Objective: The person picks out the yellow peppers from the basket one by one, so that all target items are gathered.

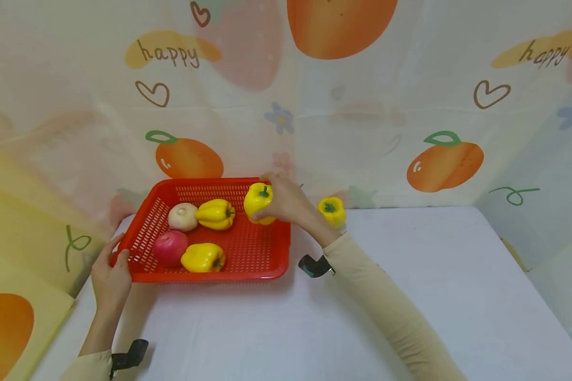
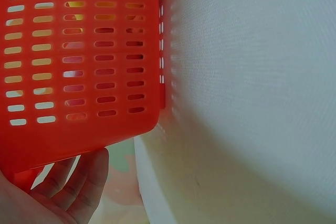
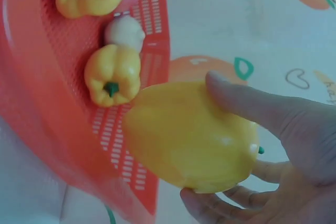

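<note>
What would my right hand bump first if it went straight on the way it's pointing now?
Probably the red basket's back rim, with your right hand holding a yellow pepper. Height is unclear, so it might pass over and meet the printed cloth behind.

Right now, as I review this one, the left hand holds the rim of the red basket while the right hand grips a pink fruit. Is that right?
Not quite: the right hand grips a yellow pepper, as the right wrist view shows. The left hand does hold the rim of the red basket.
</note>
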Demonstrator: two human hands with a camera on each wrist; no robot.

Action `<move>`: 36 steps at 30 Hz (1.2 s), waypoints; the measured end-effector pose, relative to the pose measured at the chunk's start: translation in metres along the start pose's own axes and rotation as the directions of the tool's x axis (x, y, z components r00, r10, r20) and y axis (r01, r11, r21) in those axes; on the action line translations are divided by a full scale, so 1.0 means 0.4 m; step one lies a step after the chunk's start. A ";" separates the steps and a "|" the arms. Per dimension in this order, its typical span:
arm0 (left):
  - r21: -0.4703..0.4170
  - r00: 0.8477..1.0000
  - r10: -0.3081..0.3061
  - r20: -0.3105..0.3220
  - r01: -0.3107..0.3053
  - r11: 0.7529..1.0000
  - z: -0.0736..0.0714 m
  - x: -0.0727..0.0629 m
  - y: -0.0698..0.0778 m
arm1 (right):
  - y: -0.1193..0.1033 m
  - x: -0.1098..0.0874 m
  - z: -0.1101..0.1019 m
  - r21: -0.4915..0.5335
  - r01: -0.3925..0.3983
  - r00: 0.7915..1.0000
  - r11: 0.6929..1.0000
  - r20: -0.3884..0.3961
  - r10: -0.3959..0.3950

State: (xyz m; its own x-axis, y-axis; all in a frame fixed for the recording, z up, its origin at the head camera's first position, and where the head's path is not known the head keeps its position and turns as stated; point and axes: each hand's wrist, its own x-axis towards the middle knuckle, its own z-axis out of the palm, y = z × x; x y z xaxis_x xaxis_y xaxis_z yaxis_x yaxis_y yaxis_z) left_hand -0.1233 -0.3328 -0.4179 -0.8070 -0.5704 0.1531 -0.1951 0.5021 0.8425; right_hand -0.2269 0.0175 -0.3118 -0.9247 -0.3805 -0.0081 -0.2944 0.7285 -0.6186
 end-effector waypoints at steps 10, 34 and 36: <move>-0.017 1.000 -0.019 0.015 0.019 1.000 0.002 0.002 0.001 | 0.035 -0.021 -0.026 -0.027 0.027 0.998 0.999 -0.058 -0.029; -0.001 1.000 -0.027 0.004 0.027 1.000 0.002 0.005 -0.004 | 0.131 -0.075 -0.105 0.009 0.020 0.995 1.000 -0.101 -0.019; -0.002 1.000 -0.021 -0.001 0.021 1.000 0.002 0.005 -0.005 | 0.144 -0.079 -0.112 0.006 0.013 0.993 1.000 -0.117 -0.012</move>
State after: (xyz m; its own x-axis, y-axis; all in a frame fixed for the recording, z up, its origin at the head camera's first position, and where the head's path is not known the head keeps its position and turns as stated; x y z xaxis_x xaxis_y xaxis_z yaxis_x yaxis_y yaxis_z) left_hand -0.1250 -0.3344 -0.4196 -0.8022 -0.5814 0.1356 -0.2113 0.4889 0.8464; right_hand -0.2256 0.0970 -0.3120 -0.9429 -0.3204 0.0912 -0.3051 0.7202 -0.6231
